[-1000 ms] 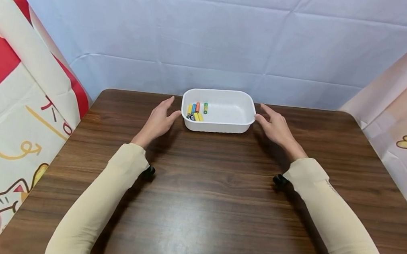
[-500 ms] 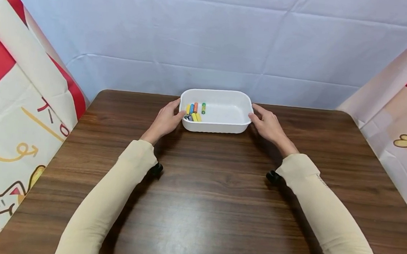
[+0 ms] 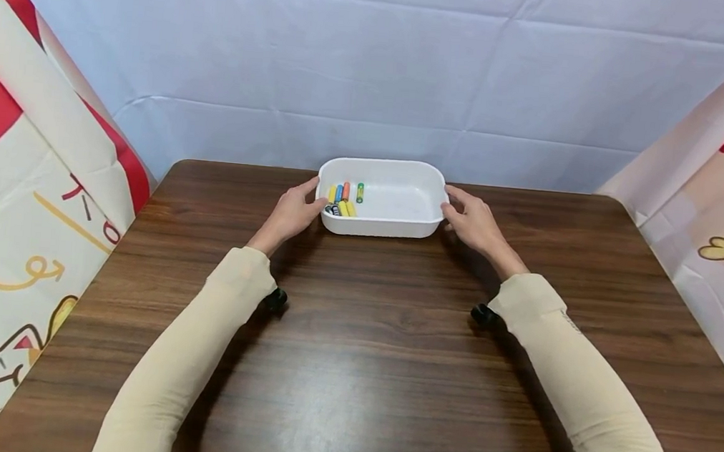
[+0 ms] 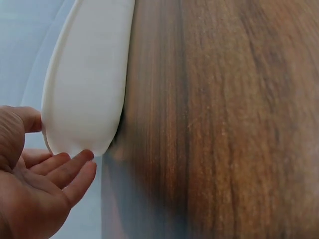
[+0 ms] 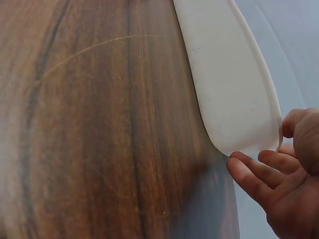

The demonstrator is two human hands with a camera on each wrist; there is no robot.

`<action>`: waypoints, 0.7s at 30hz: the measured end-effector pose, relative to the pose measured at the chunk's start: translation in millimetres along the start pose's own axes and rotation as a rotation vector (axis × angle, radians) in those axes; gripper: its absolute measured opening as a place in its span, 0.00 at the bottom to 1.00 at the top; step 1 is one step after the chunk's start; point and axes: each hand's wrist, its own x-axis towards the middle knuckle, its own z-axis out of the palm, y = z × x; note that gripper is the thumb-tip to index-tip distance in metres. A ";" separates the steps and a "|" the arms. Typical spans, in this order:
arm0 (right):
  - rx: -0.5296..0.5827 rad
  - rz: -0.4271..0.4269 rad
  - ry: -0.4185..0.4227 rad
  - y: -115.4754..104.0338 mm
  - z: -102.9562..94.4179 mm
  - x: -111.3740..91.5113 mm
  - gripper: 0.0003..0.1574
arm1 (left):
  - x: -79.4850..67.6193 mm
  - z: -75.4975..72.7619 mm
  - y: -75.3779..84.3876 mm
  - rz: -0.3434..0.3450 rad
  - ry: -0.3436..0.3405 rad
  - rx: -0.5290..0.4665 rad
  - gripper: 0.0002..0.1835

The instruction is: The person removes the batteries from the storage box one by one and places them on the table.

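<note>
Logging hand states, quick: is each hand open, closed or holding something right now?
Left hand: holding the white bin by its left end.
Right hand: holding the same white bin by its right end.

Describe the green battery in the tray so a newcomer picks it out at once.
At the far edge of the brown table, the white tray sits between the left hand and the right hand. Small batteries lie toward the tray's left end. The green battery is just right of the orange battery, slightly apart, and the only green one.
</note>
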 end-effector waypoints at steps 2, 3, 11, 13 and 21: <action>0.003 0.009 0.002 -0.6 0.6 -1.0 0.35 | -1.6 -1.4 1.1 -0.009 0.001 0.000 0.35; 0.003 0.014 0.005 -0.8 0.8 -1.5 0.35 | -2.3 -1.9 1.4 -0.012 -0.001 0.004 0.35; 0.015 -0.004 0.001 -1.4 2.6 -8.1 0.36 | -9.3 -1.3 2.1 -0.013 0.005 0.023 0.37; 0.018 -0.010 -0.005 -2.4 2.5 -11.2 0.36 | -11.3 -1.5 2.2 -0.007 0.006 0.032 0.37; -0.001 -0.021 -0.004 -7.2 3.5 -21.5 0.37 | -19.3 -3.3 3.9 0.024 0.006 0.074 0.36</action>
